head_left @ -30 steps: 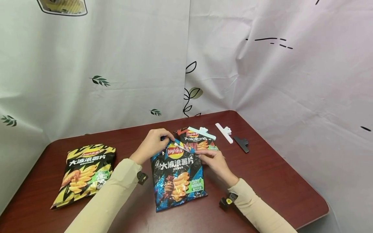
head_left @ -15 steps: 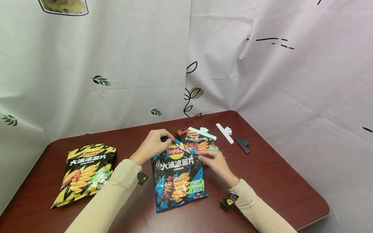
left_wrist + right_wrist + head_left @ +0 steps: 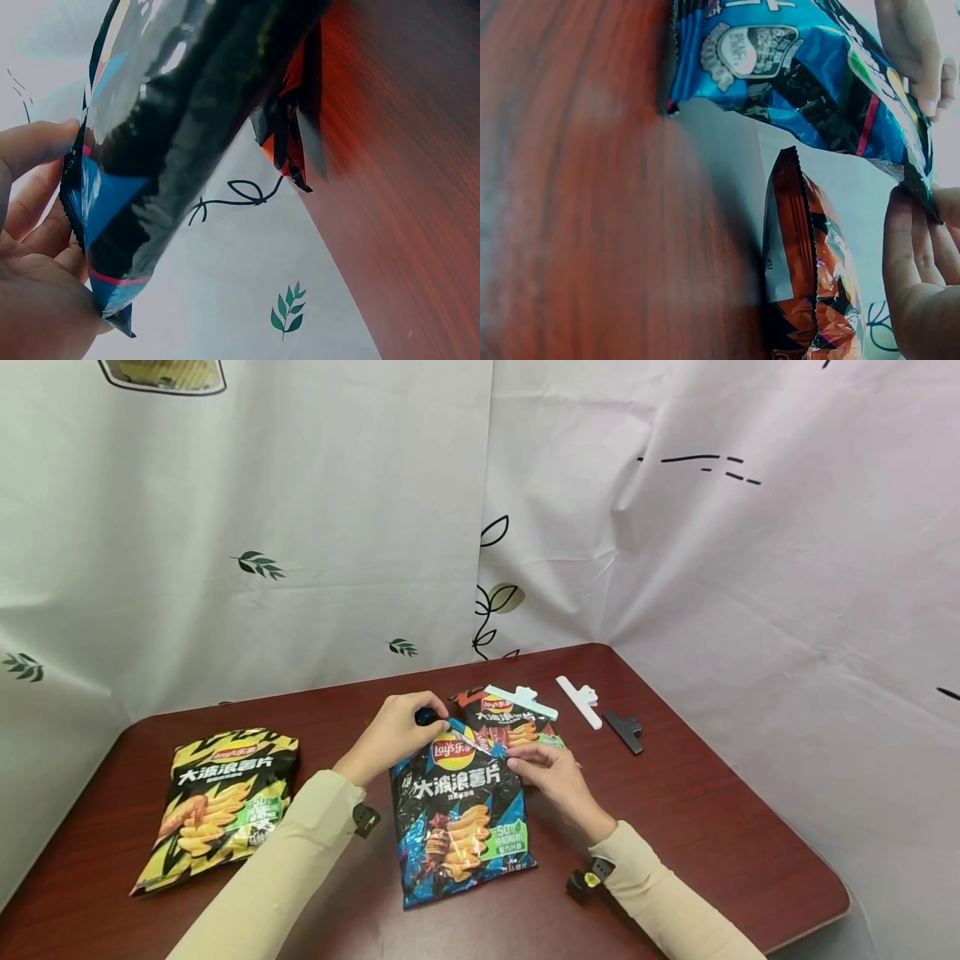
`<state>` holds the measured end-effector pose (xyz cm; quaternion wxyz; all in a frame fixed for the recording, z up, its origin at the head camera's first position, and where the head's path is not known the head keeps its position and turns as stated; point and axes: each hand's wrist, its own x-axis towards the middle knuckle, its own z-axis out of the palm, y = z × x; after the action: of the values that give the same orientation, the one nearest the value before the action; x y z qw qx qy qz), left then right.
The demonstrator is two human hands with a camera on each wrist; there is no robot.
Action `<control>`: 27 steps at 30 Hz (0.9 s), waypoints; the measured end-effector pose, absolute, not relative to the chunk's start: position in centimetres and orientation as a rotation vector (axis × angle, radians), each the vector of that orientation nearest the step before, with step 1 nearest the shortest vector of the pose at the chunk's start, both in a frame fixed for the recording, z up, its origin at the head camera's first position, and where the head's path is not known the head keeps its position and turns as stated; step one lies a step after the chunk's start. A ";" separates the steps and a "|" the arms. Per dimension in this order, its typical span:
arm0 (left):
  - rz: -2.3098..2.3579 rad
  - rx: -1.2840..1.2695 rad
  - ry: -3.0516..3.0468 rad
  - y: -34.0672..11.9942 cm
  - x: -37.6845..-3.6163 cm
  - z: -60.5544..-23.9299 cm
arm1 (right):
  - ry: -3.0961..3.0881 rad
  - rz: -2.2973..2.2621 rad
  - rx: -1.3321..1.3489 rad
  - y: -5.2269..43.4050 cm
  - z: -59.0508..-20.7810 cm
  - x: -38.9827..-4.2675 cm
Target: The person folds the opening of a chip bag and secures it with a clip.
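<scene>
A blue and black bag of chips (image 3: 461, 814) stands tilted up in front of me, its printed front facing me. My left hand (image 3: 393, 731) pinches the bag's top left corner between thumb and fingers. At the top right corner, the thumb and fingertips of my right hand (image 3: 558, 781) pinch the sealed edge. The left wrist view shows the left hand (image 3: 37, 232) gripping the crimped top edge of the bag (image 3: 172, 112). In the right wrist view, the right hand (image 3: 930, 277) holds the opposite corner, while the bag's lower end (image 3: 739, 56) reaches down toward the table.
Behind the blue bag lies a red chip bag (image 3: 517, 731) with a pale blue clip (image 3: 521, 702) overlapping its top. To its right are a white clip (image 3: 579, 703) and a black clip (image 3: 622, 732). A yellow chip bag (image 3: 225, 802) lies left on the brown table (image 3: 690, 827).
My left fingers and thumb shift slightly at the bag's top left corner. The right hand and the bag stay almost in place.
</scene>
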<state>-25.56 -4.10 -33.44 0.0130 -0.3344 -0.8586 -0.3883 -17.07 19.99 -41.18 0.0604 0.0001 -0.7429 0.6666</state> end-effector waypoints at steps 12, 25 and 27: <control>-1.142 -1.067 -2.674 -4.0 -25.5 -33.6 | -2.279 2.005 0.004 20.1 -41.1 -17.1; -1.144 -1.047 -2.673 -3.9 -25.3 -33.5 | -2.404 1.920 0.164 21.8 -40.2 -18.0; -1.143 -1.047 -2.671 -3.9 -25.3 -33.5 | -2.428 1.890 0.185 22.3 -39.8 -18.3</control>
<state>-25.35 -3.87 -33.48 0.0267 -0.3390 -0.8646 -0.3700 -18.32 22.25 -39.82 0.0298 0.0601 -0.7873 0.6129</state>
